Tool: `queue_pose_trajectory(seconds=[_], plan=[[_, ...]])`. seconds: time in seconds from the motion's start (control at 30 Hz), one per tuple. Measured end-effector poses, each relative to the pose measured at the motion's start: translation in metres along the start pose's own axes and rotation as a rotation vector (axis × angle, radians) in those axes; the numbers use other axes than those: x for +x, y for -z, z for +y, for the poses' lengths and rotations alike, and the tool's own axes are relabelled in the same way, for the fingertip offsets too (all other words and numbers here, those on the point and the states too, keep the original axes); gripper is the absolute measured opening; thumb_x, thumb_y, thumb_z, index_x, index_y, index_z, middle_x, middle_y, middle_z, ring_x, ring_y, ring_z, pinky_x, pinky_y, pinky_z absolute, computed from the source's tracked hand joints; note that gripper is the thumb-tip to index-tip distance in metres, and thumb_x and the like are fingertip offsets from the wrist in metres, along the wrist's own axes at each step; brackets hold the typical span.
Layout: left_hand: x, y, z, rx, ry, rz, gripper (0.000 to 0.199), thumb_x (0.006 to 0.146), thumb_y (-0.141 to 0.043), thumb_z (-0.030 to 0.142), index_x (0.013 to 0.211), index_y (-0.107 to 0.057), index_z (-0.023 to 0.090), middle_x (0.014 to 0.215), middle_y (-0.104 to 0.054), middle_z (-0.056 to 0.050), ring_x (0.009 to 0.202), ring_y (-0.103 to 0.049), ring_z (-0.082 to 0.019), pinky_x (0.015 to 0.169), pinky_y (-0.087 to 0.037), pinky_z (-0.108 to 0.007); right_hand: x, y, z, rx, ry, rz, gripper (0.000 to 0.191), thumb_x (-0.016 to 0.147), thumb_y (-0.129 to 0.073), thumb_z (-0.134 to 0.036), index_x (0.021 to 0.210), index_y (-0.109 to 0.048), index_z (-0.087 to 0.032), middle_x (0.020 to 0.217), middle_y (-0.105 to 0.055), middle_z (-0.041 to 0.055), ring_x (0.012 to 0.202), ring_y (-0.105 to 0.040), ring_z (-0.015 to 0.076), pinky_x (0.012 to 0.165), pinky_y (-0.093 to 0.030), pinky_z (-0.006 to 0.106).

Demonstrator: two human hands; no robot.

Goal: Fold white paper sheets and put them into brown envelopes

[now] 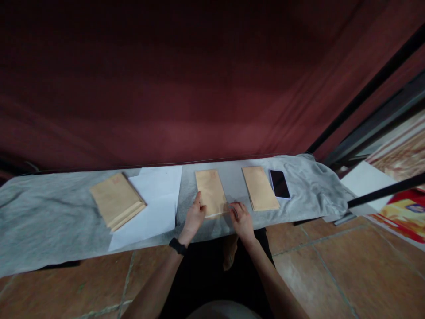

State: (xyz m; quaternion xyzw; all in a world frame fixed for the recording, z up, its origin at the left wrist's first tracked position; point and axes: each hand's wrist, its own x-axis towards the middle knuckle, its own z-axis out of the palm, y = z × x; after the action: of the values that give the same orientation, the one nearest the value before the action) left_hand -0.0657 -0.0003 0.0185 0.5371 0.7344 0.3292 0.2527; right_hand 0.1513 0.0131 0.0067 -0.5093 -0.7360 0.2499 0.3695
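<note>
A brown paper envelope (211,190) lies on the grey cloth in front of me, a pale strip along its near edge. My left hand (195,215) grips its near left side, thumb on top. At its near right corner is my right hand (242,220), fingers curled together; whatever they pinch is too small to make out. To the right lies a small stack of brown envelopes (260,188). A thicker stack of envelopes (117,199) sits at the left, partly on white paper sheets (159,199).
A phone (280,184) lies right of the envelopes. The narrow cloth-covered table (49,212) runs along a dark red wall (186,137). Black bars (365,93) and a colourful printed package (405,212) stand at the right. Tiled floor (332,266) shows below.
</note>
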Motion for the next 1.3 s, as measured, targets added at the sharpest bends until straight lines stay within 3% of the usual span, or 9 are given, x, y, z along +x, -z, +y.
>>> queue_pose_trajectory(seconds=[0.13,0.23,0.33,0.4,0.53,0.63,0.8,1.3], plan=[[-0.01,0.003,0.007,0.396,-0.116,0.111,0.054,0.088,-0.045,0.02,0.143,-0.049,0.017,0.109,-0.068,-0.013,0.095,-0.066,-0.026,0.083,-0.05,-0.038,0.001,-0.005,0.003,-0.114,0.198,-0.065,0.028,0.097,-0.048,-0.023,0.116,-0.068,-0.024,0.121,-0.067,0.0079,0.113,-0.06,0.0221,0.098,-0.044,0.039],[-0.001,-0.007,0.016,0.455,-0.315,0.16,0.051,0.092,-0.043,0.02,0.143,-0.049,0.017,0.133,-0.059,-0.016,0.123,-0.055,-0.029,0.101,-0.045,-0.044,-0.001,-0.009,0.005,-0.163,0.218,-0.063,0.029,0.098,-0.049,-0.023,0.119,-0.068,-0.025,0.121,-0.067,0.0071,0.112,-0.06,0.0217,0.096,-0.043,0.038],[0.028,-0.025,0.024,0.436,-0.481,0.101,0.05,0.094,-0.041,0.022,0.144,-0.047,0.017,0.154,-0.044,-0.013,0.145,-0.034,-0.029,0.115,-0.033,-0.049,-0.002,-0.011,0.007,-0.171,0.213,-0.063,0.029,0.099,-0.048,-0.024,0.121,-0.067,-0.026,0.123,-0.067,0.0067,0.111,-0.06,0.0217,0.095,-0.043,0.038],[0.055,-0.036,0.029,0.452,-0.512,0.042,0.052,0.097,-0.039,0.027,0.147,-0.044,0.015,0.158,-0.038,-0.012,0.149,-0.028,-0.029,0.12,-0.024,-0.051,-0.002,-0.011,0.007,-0.179,0.213,-0.073,0.029,0.099,-0.047,-0.024,0.121,-0.066,-0.026,0.124,-0.066,0.0066,0.11,-0.059,0.022,0.095,-0.043,0.039],[0.103,-0.048,0.034,0.501,-0.481,-0.049,0.057,0.099,-0.036,0.038,0.149,-0.041,0.012,0.158,-0.038,-0.015,0.15,-0.027,-0.027,0.123,-0.018,-0.049,-0.002,-0.01,0.006,-0.193,0.22,-0.091,0.03,0.099,-0.047,-0.024,0.122,-0.065,-0.026,0.124,-0.066,0.0069,0.11,-0.059,0.0228,0.094,-0.042,0.039],[0.119,-0.049,0.032,0.537,-0.488,-0.093,0.06,0.1,-0.035,0.043,0.15,-0.041,0.01,0.159,-0.037,-0.015,0.15,-0.027,-0.025,0.124,-0.016,-0.046,-0.002,-0.01,0.005,-0.201,0.211,-0.085,0.029,0.099,-0.047,-0.023,0.122,-0.064,-0.027,0.124,-0.066,0.0068,0.11,-0.059,0.0233,0.091,-0.043,0.039],[0.111,-0.048,0.023,0.546,-0.529,-0.129,0.06,0.1,-0.033,0.042,0.151,-0.038,0.011,0.16,-0.034,-0.013,0.15,-0.026,-0.022,0.125,-0.013,-0.042,-0.001,-0.011,0.006,-0.203,0.202,-0.105,0.029,0.099,-0.047,-0.023,0.122,-0.064,-0.027,0.124,-0.066,0.0066,0.111,-0.058,0.0234,0.093,-0.042,0.039],[0.047,-0.042,-0.003,0.563,-0.715,-0.155,0.054,0.103,-0.029,0.036,0.153,-0.035,0.015,0.161,-0.034,-0.009,0.15,-0.026,-0.018,0.125,-0.017,-0.039,-0.004,-0.013,0.007,-0.216,0.224,-0.058,0.026,0.101,-0.044,-0.026,0.119,-0.061,-0.021,0.12,-0.066,0.0087,0.108,-0.058,0.0225,0.095,-0.041,0.039]])
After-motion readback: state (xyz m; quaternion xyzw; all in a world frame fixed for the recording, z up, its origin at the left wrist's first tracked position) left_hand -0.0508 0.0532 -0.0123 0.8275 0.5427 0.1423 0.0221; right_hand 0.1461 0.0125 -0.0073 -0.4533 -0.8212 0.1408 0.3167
